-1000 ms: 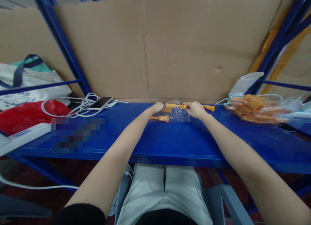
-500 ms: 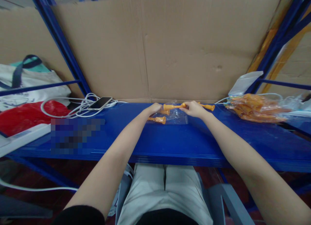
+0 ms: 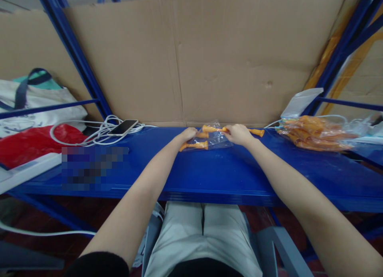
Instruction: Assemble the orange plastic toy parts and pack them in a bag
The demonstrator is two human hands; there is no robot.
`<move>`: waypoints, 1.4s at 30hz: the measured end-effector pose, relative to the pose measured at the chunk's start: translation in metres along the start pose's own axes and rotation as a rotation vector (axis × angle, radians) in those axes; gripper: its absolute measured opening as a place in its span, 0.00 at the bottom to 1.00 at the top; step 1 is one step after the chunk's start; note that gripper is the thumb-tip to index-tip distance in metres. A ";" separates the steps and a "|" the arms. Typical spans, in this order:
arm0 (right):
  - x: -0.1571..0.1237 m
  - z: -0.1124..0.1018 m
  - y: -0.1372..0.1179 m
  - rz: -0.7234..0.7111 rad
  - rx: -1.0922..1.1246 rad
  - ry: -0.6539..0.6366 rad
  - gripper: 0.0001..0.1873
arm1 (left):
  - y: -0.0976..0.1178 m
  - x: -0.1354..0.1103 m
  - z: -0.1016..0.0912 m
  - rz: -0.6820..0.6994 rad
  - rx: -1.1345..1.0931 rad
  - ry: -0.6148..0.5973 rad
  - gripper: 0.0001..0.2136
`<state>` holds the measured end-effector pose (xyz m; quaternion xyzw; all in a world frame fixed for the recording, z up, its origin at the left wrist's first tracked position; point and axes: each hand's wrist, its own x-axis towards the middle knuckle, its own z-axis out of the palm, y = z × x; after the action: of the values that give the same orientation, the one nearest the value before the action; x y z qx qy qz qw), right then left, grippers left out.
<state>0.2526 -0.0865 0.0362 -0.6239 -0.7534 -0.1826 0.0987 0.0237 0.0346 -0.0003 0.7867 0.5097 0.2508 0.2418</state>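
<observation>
A small clear plastic bag (image 3: 216, 140) lies at the centre of the frame on the blue shelf (image 3: 209, 173), with orange plastic sticks (image 3: 195, 146) in and beside it. It all looks light, the film thin and slippery and the sticks stiff with flared ends, so the bag's edge and a stick's slim shaft seem the best places to grip. Both forearms stretch forward, wrists low: the left hand (image 3: 188, 134) has its fingers curled shut, apparently pinching the bag's left edge, and the right hand (image 3: 239, 134) is closed round an orange stick (image 3: 256, 131) whose end juts out rightward.
</observation>
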 end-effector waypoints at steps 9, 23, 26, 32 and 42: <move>-0.002 -0.008 -0.010 -0.052 -0.135 -0.058 0.22 | 0.003 -0.008 0.002 -0.001 -0.072 0.017 0.05; -0.001 -0.013 -0.005 -0.042 -0.119 -0.115 0.22 | 0.003 -0.003 0.005 0.001 -0.182 0.054 0.07; -0.001 -0.013 -0.003 -0.028 -0.127 -0.113 0.22 | 0.004 -0.005 0.006 -0.037 -0.192 0.044 0.07; -0.002 -0.015 -0.008 -0.007 -0.162 -0.103 0.22 | 0.006 -0.006 0.005 -0.048 -0.178 0.016 0.05; -0.001 -0.013 -0.001 -0.003 -0.127 -0.136 0.23 | 0.011 -0.016 0.003 0.044 -0.159 0.041 0.03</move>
<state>0.2505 -0.0928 0.0477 -0.6386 -0.7464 -0.1872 0.0073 0.0269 0.0158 0.0020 0.7707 0.4756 0.3119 0.2872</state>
